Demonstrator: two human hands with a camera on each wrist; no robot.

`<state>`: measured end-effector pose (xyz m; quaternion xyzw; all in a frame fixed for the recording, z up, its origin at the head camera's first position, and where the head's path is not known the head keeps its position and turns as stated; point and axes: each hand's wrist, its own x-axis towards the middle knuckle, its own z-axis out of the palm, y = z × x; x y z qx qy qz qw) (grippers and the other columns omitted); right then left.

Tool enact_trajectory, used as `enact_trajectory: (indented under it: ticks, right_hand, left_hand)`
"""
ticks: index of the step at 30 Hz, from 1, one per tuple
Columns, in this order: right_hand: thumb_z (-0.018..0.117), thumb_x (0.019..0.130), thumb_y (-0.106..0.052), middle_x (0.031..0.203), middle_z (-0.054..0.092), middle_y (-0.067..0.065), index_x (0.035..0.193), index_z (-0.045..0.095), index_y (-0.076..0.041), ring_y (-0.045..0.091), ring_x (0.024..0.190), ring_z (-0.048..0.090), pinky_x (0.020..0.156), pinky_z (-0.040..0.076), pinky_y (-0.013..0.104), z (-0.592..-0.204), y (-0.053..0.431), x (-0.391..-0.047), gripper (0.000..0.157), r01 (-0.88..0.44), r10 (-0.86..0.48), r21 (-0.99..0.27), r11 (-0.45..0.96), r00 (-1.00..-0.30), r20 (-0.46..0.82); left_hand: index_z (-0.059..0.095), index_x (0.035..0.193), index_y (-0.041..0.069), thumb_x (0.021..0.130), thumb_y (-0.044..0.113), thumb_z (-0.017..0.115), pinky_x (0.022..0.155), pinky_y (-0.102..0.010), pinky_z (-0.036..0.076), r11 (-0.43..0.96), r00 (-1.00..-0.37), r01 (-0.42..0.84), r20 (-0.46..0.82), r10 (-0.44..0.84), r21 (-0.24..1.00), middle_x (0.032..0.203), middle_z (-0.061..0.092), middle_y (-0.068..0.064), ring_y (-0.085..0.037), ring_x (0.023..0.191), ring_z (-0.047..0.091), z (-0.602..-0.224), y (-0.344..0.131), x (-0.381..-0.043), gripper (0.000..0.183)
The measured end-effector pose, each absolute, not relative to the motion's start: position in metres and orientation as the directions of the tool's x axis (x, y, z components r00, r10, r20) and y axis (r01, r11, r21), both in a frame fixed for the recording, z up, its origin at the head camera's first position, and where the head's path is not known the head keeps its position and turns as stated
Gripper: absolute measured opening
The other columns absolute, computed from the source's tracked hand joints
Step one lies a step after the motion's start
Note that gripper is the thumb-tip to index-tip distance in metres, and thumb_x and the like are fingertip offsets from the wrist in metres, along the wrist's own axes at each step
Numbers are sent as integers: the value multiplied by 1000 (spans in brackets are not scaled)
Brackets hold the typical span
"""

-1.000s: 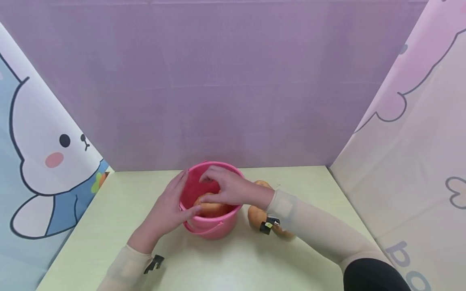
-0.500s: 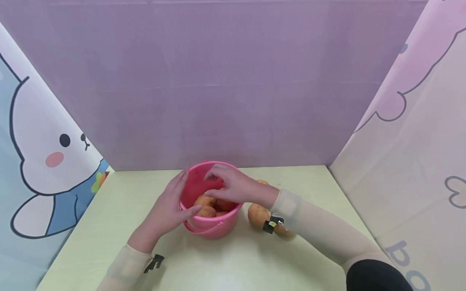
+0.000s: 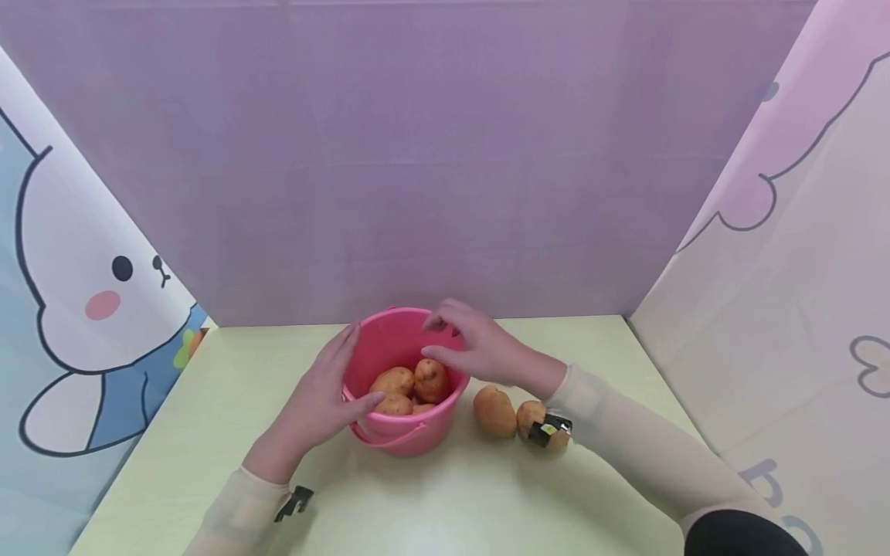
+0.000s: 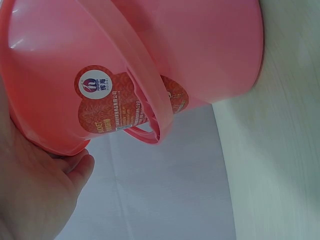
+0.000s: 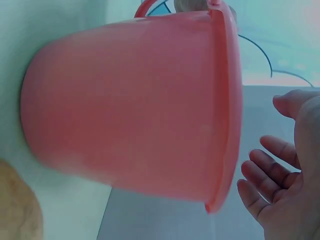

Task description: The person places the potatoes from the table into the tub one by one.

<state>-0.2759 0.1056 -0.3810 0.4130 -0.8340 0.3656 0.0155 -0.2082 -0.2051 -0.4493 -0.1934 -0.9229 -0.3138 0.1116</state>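
Left hand (image 3: pixel 316 395): fingers laid straight along outer side of pink bucket (image 3: pixel 436 431), thumb over the rim. Right hand (image 3: pixel 480 346): fingers loosely bent and spread, nothing in them, just beside the rim's right side. Bucket upright on pale table (image 3: pixel 417 517), several potatoes (image 3: pixel 393 381) inside. Label (image 4: pixel 107 107) on its wall, red, seen sideways: white roundel (image 4: pixel 95 84) reads 辉海 with small HUIHAI; below, BUCKET and a line ending 公司. Handle (image 4: pixel 141 62) crosses the label, hiding part. Right of bucket, two loose potatoes (image 3: pixel 495 413); wrist camera (image 3: pixel 549 429) partly covers one. Purple backdrop (image 3: pixel 417 154) behind; rabbit panel (image 3: pixel 104 255) left; right panel (image 3: pixel 799 324) carries cut-off lettering, illegible.
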Motion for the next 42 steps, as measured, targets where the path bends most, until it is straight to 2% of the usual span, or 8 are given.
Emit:
enact_trajectory:
  ticks: [4, 7, 15, 20, 24, 29, 36, 42]
  right_hand:
    - [82, 103, -24, 123, 68, -1, 127, 71, -19, 25, 115, 66, 95, 62, 44, -386, 126, -274, 28, -674, -627, -616, 409, -697, 347]
    - [81, 103, -26, 122, 69, 3, 127, 73, -15, 24, 116, 64, 96, 60, 50, -391, 142, -272, 27, -643, -585, -631, 433, -733, 346]
    - [79, 104, -24, 124, 67, -3, 126, 72, -17, 20, 112, 63, 92, 59, 50, -416, 183, -266, 25, -599, -517, -648, 471, -783, 347]
    - [78, 106, -22, 123, 68, -3, 126, 70, -15, 25, 116, 64, 95, 58, 52, -441, 207, -262, 23, -601, -509, -623, 501, -787, 349]
    - [79, 105, -24, 123, 68, -1, 127, 70, -13, 29, 117, 64, 94, 59, 56, -462, 226, -256, 26, -560, -478, -630, 539, -819, 318]
    - [81, 102, -23, 122, 68, 1, 127, 71, -11, 29, 116, 64, 92, 59, 54, -482, 242, -249, 30, -519, -440, -643, 564, -847, 298]
    - [83, 100, -22, 121, 66, -6, 128, 70, -14, 32, 115, 64, 92, 59, 51, -502, 255, -242, 32, -500, -431, -657, 564, -857, 282]
    - [85, 100, -26, 126, 67, 8, 133, 68, -9, 37, 117, 63, 96, 58, 47, -516, 260, -236, 40, -528, -498, -668, 525, -827, 262]
  left_hand:
    - [19, 178, 10, 91, 47, 90, 113, -72, 49, 727, -903, 422, 324, 284, 541, 181, 24, -14, -45, 163, 29, -450, -205, -207, 118]
    - [19, 178, 10, 91, 48, 90, 112, -72, 50, 726, -904, 419, 320, 282, 546, 181, 24, -14, -44, 163, 29, -450, -205, -206, 119]
    - [21, 177, 8, 91, 48, 90, 108, -71, 53, 717, -896, 435, 340, 286, 545, 181, 25, -14, -45, 162, 31, -451, -204, -205, 118]
    - [21, 177, 8, 90, 47, 91, 107, -70, 54, 717, -898, 432, 337, 284, 547, 181, 25, -14, -45, 162, 32, -450, -202, -205, 118]
    - [21, 177, 8, 90, 47, 91, 108, -70, 54, 716, -897, 435, 337, 287, 546, 181, 26, -15, -45, 162, 31, -449, -201, -204, 118]
    - [21, 177, 8, 90, 48, 90, 108, -71, 53, 724, -899, 429, 334, 283, 540, 181, 26, -15, -44, 162, 31, -448, -201, -203, 118]
    - [20, 178, 9, 90, 49, 90, 108, -71, 53, 726, -901, 425, 330, 282, 540, 181, 25, -14, -44, 162, 31, -449, -201, -205, 119]
    - [19, 178, 10, 90, 48, 90, 109, -71, 52, 731, -901, 423, 329, 281, 535, 181, 25, -15, -45, 162, 31, -450, -201, -205, 119]
